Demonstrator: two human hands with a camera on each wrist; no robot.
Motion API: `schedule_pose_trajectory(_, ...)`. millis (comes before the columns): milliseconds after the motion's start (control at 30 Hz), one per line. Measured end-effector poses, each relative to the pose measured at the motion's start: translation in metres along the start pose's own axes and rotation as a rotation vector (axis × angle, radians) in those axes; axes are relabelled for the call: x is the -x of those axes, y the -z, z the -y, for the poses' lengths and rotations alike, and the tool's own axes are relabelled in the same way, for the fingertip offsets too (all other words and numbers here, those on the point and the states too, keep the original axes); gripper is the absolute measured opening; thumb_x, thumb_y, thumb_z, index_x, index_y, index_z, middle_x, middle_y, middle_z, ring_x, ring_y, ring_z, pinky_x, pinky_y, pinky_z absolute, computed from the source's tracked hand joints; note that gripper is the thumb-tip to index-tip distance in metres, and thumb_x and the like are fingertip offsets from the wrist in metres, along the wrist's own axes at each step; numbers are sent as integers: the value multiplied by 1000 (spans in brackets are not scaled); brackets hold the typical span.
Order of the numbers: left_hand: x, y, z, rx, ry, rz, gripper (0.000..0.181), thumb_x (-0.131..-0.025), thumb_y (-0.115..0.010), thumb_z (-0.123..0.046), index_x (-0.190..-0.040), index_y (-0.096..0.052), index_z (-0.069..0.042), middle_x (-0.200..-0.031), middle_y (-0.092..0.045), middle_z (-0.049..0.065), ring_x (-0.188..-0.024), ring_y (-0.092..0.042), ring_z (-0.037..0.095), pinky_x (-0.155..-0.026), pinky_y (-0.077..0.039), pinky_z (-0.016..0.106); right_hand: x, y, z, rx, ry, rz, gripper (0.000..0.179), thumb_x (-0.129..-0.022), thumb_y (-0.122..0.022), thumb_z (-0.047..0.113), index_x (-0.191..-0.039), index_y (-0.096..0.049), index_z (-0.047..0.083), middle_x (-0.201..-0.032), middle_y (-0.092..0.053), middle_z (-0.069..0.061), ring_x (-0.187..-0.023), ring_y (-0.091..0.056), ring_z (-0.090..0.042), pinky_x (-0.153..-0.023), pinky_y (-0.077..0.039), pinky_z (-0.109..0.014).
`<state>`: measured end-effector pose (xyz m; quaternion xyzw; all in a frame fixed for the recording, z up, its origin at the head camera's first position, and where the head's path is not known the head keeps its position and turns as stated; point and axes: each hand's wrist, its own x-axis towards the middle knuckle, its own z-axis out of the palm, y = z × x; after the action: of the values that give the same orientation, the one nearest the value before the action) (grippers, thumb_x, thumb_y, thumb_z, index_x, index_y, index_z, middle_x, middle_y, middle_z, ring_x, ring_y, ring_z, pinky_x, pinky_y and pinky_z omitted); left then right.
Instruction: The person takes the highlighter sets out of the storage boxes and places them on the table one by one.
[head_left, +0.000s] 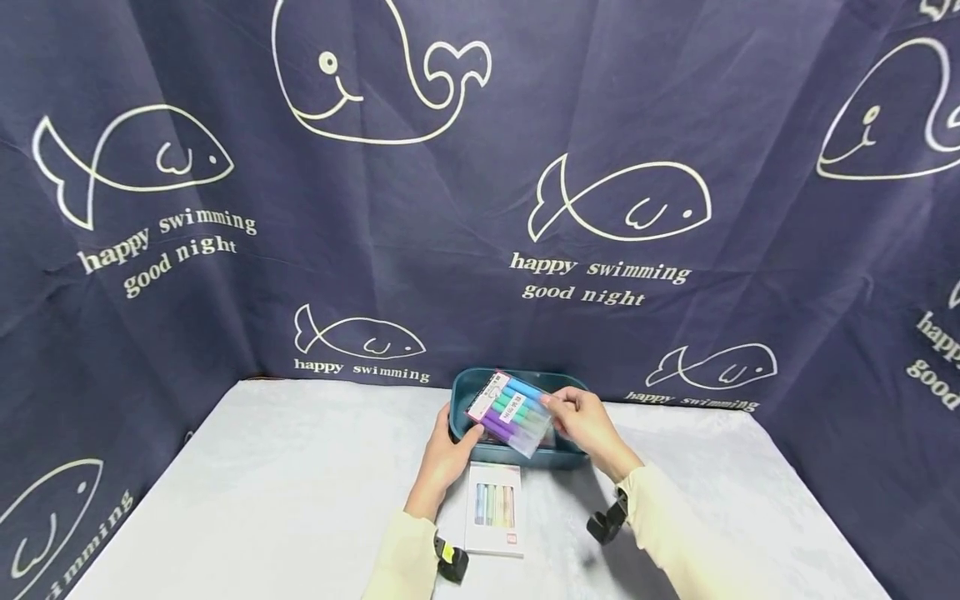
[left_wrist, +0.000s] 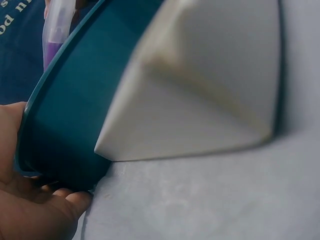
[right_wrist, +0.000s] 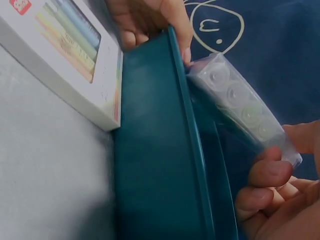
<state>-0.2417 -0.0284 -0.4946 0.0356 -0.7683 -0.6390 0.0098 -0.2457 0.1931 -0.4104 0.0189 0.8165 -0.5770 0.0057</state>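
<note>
And here's the pack of pens (head_left: pixel 510 414), held at a slant over the mouth of the teal tub (head_left: pixel 562 458), its white strip pointing to ten o'clock, its clear end to four. Blue, green and purple pens show through the plastic, blue along the upper side, purple along the lower!

Look at the right hand (head_left: pixel 588 425), at three o'clock on the tub: thumb and fingers pinching the pack by its right corner, fingertips bent against the plastic. Over at eight o'clock, the left hand (head_left: pixel 446 450) has the end of the tub in its grip, fingers curled round beneath, thumb up by the rim. That thumb is right beside the pack's lower left edge; whether it presses on it, I can't tell.

Down between six and seven o'clock lies a white box (head_left: pixel 495 508), flat on the pale table (head_left: pixel 300 483), just beside the tub's front wall, pastel pens showing in its window. Pale sleeves (head_left: pixel 675 517) reach in from five and seven o'clock, a black camera (head_left: pixel 452 562) at each wrist. And up at twelve, a dark blue cloth (head_left: pixel 450 217) hangs behind it all, covered in whales, fish and "happy swimming good night".
</note>
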Motion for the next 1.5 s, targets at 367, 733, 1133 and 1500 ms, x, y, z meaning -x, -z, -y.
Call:
schedule_pose_trajectory(367,-2,-1,-3,-2,-35,-5,73,-94,-67,-31,-156,-33,-12,-157,-43,21,-146,-40,43,-118,-32,61,32,4,-8,-152,-22,-52,21,-97,-66,19,-95,-57,0,-57,-53,3,-47,-46,-8,-49,-42,-21)
schedule_pose_trajectory(733,-4,1,-6,4,-32,-9,71,-95,-65,-30,-156,-33,-13,-157,-45,19,-144,-43,40,-118,-33,58,57,3,-14,-186,-35,-30,20,-99,-63,16,-102,-56,-3,-60,-63,-1,-46,-62,-11,-53,-52,-23)
schedule_pose_trajectory(1133,-2,0,-2,12,-17,7,69,-97,-65,-28,-156,-33,-13,-159,-42,18,-146,-41,39,-120,-33,56,85,1,-23,-239,-74,7,17,-99,-60,11,-102,-50,-2,-64,-67,-4,-51,-67,-13,-55,-54,-22)
schedule_pose_trajectory(1500,1,-1,-2,-13,-16,14,71,-96,-65,-30,-156,-32,-11,-158,-42,20,-146,-40,41,-119,-32,59,111,7,-27,-248,-103,37,21,-100,-61,15,-104,-50,-2,-67,-67,-1,-55,-67,-13,-58,-55,-23)
